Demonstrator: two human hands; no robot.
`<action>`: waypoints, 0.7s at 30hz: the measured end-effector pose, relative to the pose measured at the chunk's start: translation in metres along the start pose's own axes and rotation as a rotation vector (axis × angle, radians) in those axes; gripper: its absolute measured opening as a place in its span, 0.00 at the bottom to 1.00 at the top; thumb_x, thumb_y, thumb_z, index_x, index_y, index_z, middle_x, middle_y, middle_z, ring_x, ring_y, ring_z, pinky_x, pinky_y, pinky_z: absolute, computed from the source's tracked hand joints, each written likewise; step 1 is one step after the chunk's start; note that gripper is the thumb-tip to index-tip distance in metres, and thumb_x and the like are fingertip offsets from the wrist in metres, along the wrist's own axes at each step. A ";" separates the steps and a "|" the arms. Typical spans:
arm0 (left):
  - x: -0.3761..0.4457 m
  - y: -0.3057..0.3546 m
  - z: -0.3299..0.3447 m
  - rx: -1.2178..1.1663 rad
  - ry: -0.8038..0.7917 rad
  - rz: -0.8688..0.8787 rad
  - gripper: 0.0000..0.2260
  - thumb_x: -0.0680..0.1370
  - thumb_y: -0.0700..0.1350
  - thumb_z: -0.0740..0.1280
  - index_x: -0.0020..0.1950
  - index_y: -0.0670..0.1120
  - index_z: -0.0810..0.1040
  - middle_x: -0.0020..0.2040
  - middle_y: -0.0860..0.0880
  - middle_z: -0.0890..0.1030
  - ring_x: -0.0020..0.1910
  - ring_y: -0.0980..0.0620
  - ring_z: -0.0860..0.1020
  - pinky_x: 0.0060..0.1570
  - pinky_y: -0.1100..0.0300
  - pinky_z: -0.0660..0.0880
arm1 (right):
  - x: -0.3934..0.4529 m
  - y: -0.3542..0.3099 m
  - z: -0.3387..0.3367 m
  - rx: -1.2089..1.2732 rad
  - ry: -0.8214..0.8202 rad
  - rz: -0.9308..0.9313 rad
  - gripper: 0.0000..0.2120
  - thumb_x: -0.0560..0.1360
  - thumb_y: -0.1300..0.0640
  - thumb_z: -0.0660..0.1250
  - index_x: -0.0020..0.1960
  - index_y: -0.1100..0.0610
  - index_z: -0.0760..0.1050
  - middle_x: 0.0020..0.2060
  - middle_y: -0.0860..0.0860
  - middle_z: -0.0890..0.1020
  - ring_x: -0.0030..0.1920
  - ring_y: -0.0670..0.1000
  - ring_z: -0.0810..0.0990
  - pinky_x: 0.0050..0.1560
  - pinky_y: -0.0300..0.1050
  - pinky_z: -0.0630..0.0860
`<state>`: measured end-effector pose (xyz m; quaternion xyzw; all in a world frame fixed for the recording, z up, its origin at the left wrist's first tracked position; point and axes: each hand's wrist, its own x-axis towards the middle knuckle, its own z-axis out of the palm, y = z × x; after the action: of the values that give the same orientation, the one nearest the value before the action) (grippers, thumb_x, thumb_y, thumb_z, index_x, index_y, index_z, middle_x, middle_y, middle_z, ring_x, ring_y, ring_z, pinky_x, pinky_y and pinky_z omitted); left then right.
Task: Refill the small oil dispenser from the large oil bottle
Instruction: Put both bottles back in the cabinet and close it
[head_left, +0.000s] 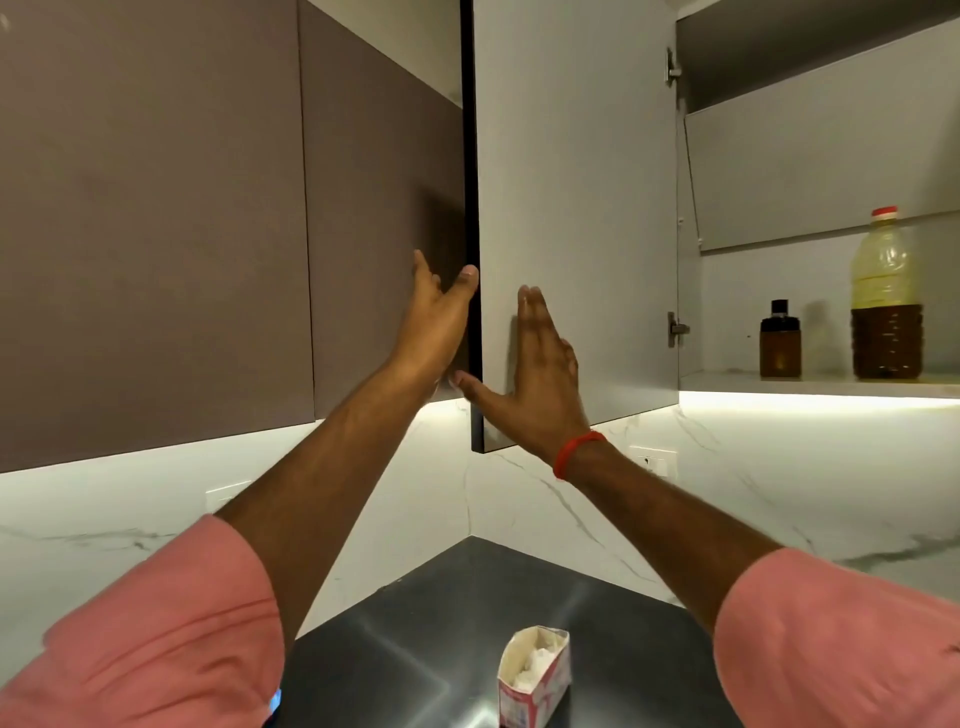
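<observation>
— On the cabinet door (576, 208), what are the hands doing?
— Left hand (436, 322) has fingers spread round its dark outer edge; right hand (540, 374) lies flat, fingers straight, against the inner face. Neither holds a bottle.
— And the oil?
— Far right on the shelf (810, 382): large oil bottle (885, 301), small oil dispenser (779, 340) just left of it.
— Handling?
— Probably heavy, slick plastic; grip low round the body.

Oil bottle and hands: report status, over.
Both hands open, left hand and right hand on cabinet door. Large oil bottle untouched on shelf beside small dispenser. Path clear.
</observation>
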<state>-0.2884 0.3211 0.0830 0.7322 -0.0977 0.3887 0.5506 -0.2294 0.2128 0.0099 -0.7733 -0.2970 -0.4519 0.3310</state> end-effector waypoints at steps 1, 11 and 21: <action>0.003 0.000 0.000 -0.029 -0.018 -0.034 0.34 0.84 0.59 0.60 0.84 0.57 0.43 0.84 0.51 0.54 0.81 0.43 0.59 0.75 0.43 0.61 | -0.001 -0.002 0.005 -0.004 -0.010 0.008 0.54 0.70 0.23 0.55 0.82 0.49 0.35 0.82 0.47 0.38 0.82 0.49 0.40 0.80 0.58 0.45; 0.015 -0.005 0.017 -0.082 -0.083 -0.036 0.25 0.86 0.58 0.54 0.83 0.54 0.55 0.82 0.52 0.60 0.80 0.46 0.61 0.75 0.47 0.61 | 0.000 -0.001 0.026 -0.039 -0.026 0.001 0.51 0.77 0.39 0.68 0.82 0.53 0.36 0.82 0.51 0.37 0.82 0.53 0.38 0.81 0.55 0.48; 0.010 -0.001 0.026 -0.130 -0.055 -0.068 0.24 0.86 0.58 0.53 0.81 0.51 0.62 0.79 0.51 0.67 0.78 0.47 0.65 0.76 0.46 0.63 | -0.001 0.003 0.029 -0.022 0.000 0.001 0.51 0.76 0.42 0.69 0.82 0.52 0.35 0.82 0.50 0.39 0.82 0.53 0.39 0.78 0.52 0.46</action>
<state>-0.2692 0.3015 0.0870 0.7082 -0.1129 0.3427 0.6068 -0.2131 0.2336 -0.0029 -0.7769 -0.2916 -0.4552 0.3227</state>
